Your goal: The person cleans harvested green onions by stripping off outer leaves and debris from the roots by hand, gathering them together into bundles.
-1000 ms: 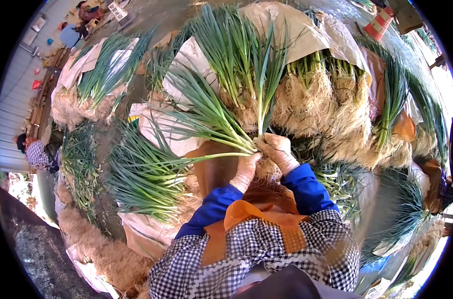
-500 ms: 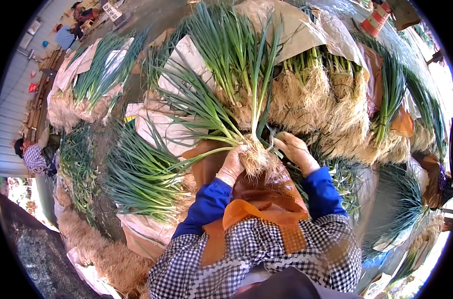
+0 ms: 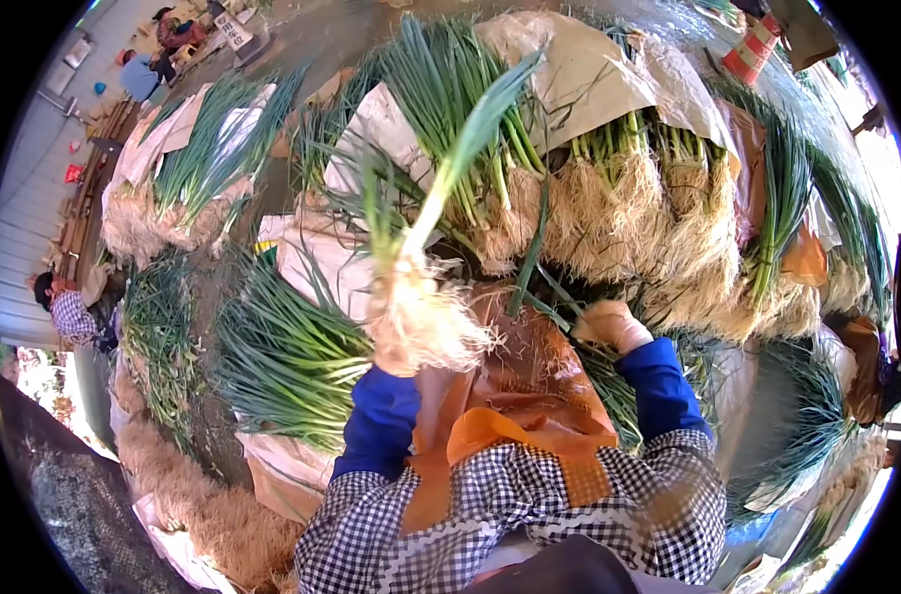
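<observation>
My left hand [image 3: 391,354] is closed around a small bunch of green onions [image 3: 421,223], low down by the pale, bushy roots, which hide most of the fingers. The white stems and green tops tilt up and away, blurred by motion. My right hand [image 3: 611,325] is closed at the right of my lap, apart from the bunch. A loose green onion leaf [image 3: 559,293] runs into its fingertips. Between my hands lies an orange-brown apron [image 3: 515,361] with root scraps on it.
Rooted bundles of green onions [image 3: 609,203] lie ahead under brown sacking [image 3: 569,64]. To the left is another leafy pile [image 3: 282,346]. Discarded leaves [image 3: 163,337] cover the floor further left. Other people [image 3: 69,307] sit along the left side. A striped cone [image 3: 750,49] stands far right.
My left hand has swung the green onion bunch left and raised it. My right hand has drawn away to the right and slightly down, away from the roots.
</observation>
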{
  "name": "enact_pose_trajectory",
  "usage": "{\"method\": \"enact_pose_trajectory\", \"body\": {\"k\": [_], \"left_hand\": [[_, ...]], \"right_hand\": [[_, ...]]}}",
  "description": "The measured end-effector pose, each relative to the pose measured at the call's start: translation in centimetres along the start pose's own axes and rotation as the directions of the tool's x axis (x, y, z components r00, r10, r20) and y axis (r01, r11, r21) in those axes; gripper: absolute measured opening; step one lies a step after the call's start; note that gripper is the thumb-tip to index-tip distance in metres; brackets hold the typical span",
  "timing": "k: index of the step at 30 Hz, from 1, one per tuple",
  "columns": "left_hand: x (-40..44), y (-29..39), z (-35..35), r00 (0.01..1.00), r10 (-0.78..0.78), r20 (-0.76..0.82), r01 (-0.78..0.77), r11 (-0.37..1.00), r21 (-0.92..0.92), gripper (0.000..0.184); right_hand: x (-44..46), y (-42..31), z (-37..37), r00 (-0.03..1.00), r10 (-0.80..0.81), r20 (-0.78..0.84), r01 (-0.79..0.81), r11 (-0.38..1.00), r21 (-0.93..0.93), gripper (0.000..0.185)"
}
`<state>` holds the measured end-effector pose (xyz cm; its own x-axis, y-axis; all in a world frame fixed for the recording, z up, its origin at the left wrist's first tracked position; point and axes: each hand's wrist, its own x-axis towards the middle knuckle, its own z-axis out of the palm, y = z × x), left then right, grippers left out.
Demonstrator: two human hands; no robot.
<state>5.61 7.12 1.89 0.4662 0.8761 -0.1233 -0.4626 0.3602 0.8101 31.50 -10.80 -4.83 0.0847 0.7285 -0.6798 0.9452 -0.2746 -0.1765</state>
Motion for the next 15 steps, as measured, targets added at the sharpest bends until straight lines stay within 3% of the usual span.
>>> {"method": "enact_pose_trajectory", "body": {"k": [1, 2, 3, 4, 5, 6, 7, 8, 10, 12, 13, 15], "left_hand": [[0.4, 1.4, 1.0, 0.984, 0.126, -0.129, -0.097, 0.973, 0.209, 0.038], [1.3, 2.2, -0.1, 0.998, 0.021, 0.067, -0.009, 0.985, -0.171, 0.033], [2.2, 3.0, -1.3, 0.959, -0.001, 0.284, 0.149, 0.853, -0.500, 0.029], [2.9, 2.5, -2.3, 0.931, 0.030, 0.364, 0.193, 0.805, -0.561, 0.027], [3.6, 2.1, -3.4, 0.895, 0.061, 0.442, 0.249, 0.753, -0.610, 0.025], [4.7, 0.3, -5.2, 0.915, 0.071, 0.398, 0.141, 0.868, -0.477, 0.025], [6.0, -2.0, -6.2, 0.837, 0.020, 0.547, 0.334, 0.773, -0.539, 0.035], [4.8, -2.0, -3.6, 0.917, -0.111, 0.383, 0.318, 0.782, -0.536, 0.047], [5.1, -5.3, -4.1, 0.926, -0.247, 0.286, 0.368, 0.761, -0.534, 0.047], [5.1, -8.8, -5.2, 0.908, -0.325, 0.263, 0.417, 0.741, -0.526, 0.048], [4.7, -9.5, -5.1, 0.899, -0.346, 0.268, 0.437, 0.741, -0.510, 0.049], [3.5, -10.7, -4.9, 0.875, -0.366, 0.316, 0.478, 0.757, -0.446, 0.046]], "right_hand": [[0.5, -1.2, -2.5, 0.988, 0.029, -0.151, -0.007, 0.989, 0.144, 0.050], [0.9, -2.4, -4.9, 0.952, 0.058, -0.299, 0.030, 0.959, 0.281, 0.047], [3.8, -2.4, -5.8, 0.894, 0.169, -0.416, 0.039, 0.893, 0.448, 0.039], [7.8, -1.5, -7.1, 0.889, 0.240, -0.389, 0.063, 0.779, 0.624, 0.034], [5.3, -4.6, -11.3, 0.677, 0.317, -0.664, 0.074, 0.868, 0.491, 0.029], [8.1, -4.1, -11.0, 0.414, 0.264, -0.871, 0.452, 0.771, 0.449, 0.031], [10.9, -4.2, -11.9, 0.404, 0.253, -0.879, 0.477, 0.762, 0.438, 0.032], [12.9, -4.6, -12.9, 0.541, 0.233, -0.808, 0.220, 0.888, 0.403, 0.035], [14.6, -7.0, -14.3, 0.737, 0.206, -0.644, -0.194, 0.977, 0.090, 0.041], [14.6, -6.0, -13.8, 0.760, 0.187, -0.623, -0.142, 0.982, 0.122, 0.046], [14.3, -5.6, -12.7, 0.710, 0.270, -0.651, 0.044, 0.905, 0.423, 0.046], [13.0, -3.9, -10.8, 0.835, 0.281, -0.473, 0.260, 0.556, 0.789, 0.042]]}}
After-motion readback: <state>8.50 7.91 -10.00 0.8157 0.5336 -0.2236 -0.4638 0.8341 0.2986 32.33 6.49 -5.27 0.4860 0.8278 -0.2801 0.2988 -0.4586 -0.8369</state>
